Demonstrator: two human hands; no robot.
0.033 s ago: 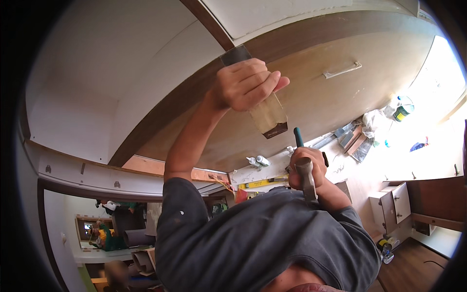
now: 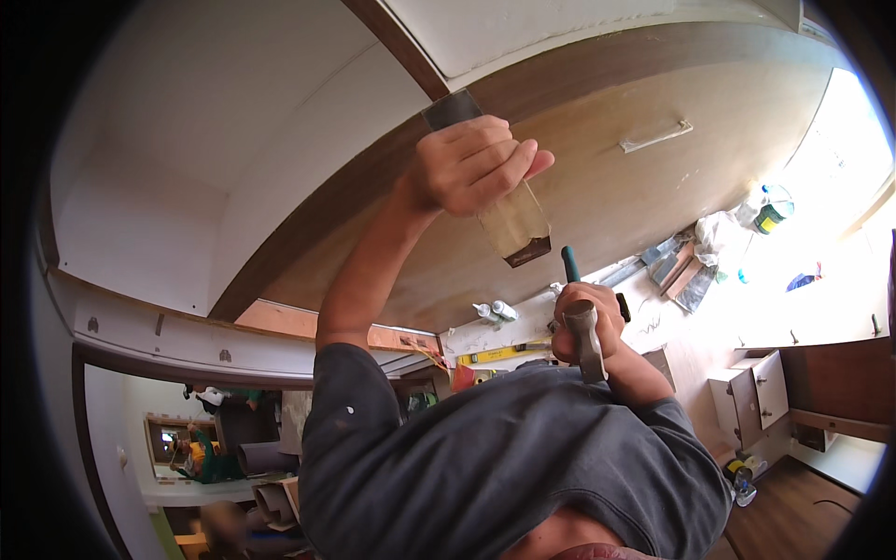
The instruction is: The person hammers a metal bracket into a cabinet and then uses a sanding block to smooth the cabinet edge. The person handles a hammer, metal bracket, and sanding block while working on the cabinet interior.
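Note:
My left hand (image 2: 471, 168) is closed around a flat oblong block (image 2: 515, 224), pale along its body with a broken-looking dark brown lower end. Its dark grey upper end meets, or nearly meets, the brown wooden edge strip (image 2: 406, 42); which of the two I cannot tell. Lower and to the right, my right hand (image 2: 597, 317) grips a hammer (image 2: 586, 345). The metal head shows in front of the fingers, and the teal handle end sticks out above the fist. Hammer and block are apart.
A wide brown panel (image 2: 579, 121) with a pale handle (image 2: 656, 137) spans the upper right. Beyond my arms lie white bottles (image 2: 504, 310), a yellow level (image 2: 490, 355), board offcuts (image 2: 686, 271) and a bucket (image 2: 773, 217). A person (image 2: 201, 453) shows far left.

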